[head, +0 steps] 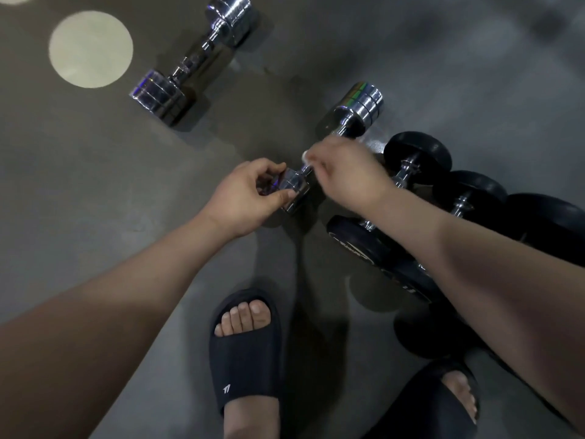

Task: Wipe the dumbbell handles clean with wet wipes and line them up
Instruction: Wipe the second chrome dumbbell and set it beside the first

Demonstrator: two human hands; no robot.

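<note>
- Wiping of a handle is judged to be the step in hand: the shiny chrome dumbbell with ringed heads [357,106] lies on the grey floor [95,185], just ahead of the feet.
- Its near head is pinched between the curled fingers and thumb of the left hand [243,198].
- The right hand [345,172] is closed over the handle; a scrap of white wet wipe [305,155] shows at its fingers.
- Next, the wipe would need to be drawn along the handle, then the dumbbell set parallel to the second chrome dumbbell [193,58], well apart at the far left.
- Black rubber-headed dumbbells [418,153] crowd just beside the right hand, and a dark slide sandal [245,359] is near; room is judged tight there.
</note>
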